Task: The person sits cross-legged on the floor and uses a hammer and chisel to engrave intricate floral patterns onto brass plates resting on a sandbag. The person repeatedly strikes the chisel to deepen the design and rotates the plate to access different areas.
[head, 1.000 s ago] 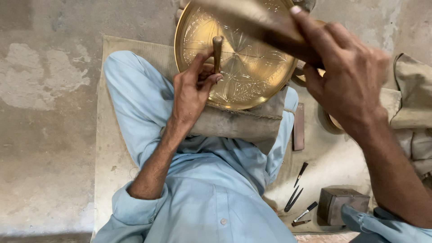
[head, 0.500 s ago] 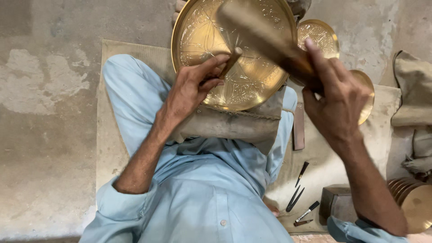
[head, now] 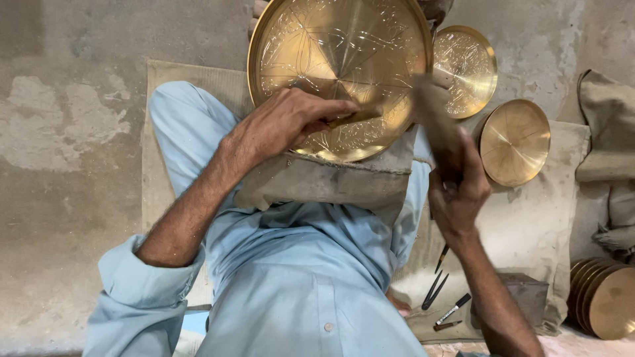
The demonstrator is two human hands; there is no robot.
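Resting on a grey padded block (head: 331, 182) across the person's lap, a large engraved brass tray (head: 337, 66) is worked on. A thin chisel (head: 354, 118) is pinched in the closed fingers of the left hand (head: 284, 122), its tip laid against the tray's lower edge. A blurred wooden mallet (head: 440, 129) is gripped in the closed right hand (head: 456, 195), just beside the tray's right rim. Two smaller brass plates (head: 516, 142) are seen on the cloth at the right.

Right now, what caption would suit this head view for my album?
Left hand sets a chisel on a large brass plate; right hand grips a blurred mallet.
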